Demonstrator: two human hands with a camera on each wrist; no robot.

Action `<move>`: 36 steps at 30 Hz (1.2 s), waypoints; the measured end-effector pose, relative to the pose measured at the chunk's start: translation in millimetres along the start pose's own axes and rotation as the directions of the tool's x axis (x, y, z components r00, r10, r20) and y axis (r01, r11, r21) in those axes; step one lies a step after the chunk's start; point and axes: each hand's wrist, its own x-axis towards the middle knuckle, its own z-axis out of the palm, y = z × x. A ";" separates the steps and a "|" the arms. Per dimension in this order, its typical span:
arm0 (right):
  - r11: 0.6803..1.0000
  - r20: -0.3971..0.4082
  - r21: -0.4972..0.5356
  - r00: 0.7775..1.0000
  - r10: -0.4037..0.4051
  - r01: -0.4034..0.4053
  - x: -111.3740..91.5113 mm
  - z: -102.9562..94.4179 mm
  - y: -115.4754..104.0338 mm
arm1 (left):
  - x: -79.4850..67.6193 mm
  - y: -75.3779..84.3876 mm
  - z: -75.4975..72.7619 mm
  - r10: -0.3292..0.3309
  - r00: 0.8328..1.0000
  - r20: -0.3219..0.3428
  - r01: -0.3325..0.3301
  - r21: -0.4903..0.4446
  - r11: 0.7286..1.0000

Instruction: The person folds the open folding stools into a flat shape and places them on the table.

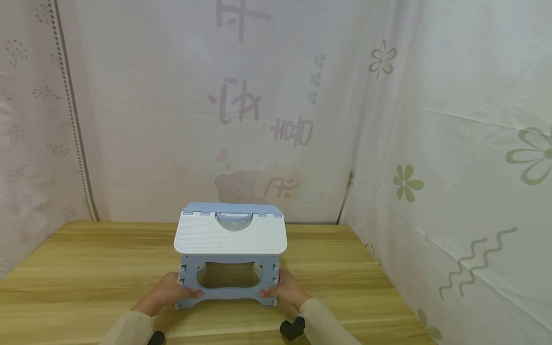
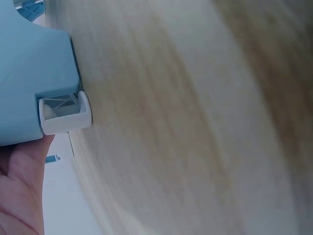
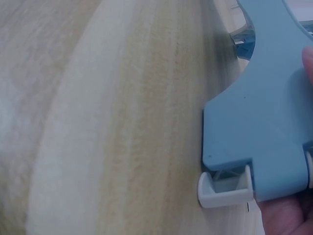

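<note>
A folding step stool (image 1: 207, 237) stands unfolded on the wooden table, its white ribbed top tilted toward me and its blue leg panel facing me. My left hand (image 1: 169, 291) grips the left side of that panel low down, thumb laid across the front. On the opposite side, my right hand (image 1: 285, 289) holds the panel the same way. From the left wrist, the blue leg (image 2: 34, 73) with its white foot piece shows beside the palm. The right wrist view has the other leg (image 3: 259, 122) close to the tabletop, with fingers behind it.
The wooden table (image 1: 108, 258) spreads out around the stool. Behind it hangs a pale printed curtain (image 1: 151, 143), and another flowered curtain (image 1: 453, 143) closes off the right side. Black wrist straps (image 1: 292, 328) show near the sleeves.
</note>
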 end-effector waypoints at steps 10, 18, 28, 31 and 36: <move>1.000 0.001 0.001 1.000 0.007 -0.007 0.2 -1.0 0.6 | 0.6 -1.2 0.1 0.024 1.000 -0.003 -0.024 -0.001 1.000; 0.999 0.007 0.029 1.000 0.017 -0.018 -0.7 -0.5 -0.1 | 0.7 -2.4 0.6 0.018 1.000 -0.005 -0.018 -0.008 1.000; 0.999 -0.013 -0.023 1.000 0.023 -0.024 -0.3 -0.3 0.6 | 1.8 -0.8 1.3 -0.016 1.000 -0.009 0.016 0.001 1.000; 0.999 -0.014 -0.028 1.000 0.022 -0.022 0.0 -0.1 1.7 | 1.1 -0.1 1.7 -0.011 1.000 -0.012 0.011 0.004 1.000; 1.000 -0.005 -0.012 1.000 0.022 -0.023 -0.4 0.5 1.2 | -0.2 0.8 1.8 -0.003 1.000 -0.017 0.003 -0.002 1.000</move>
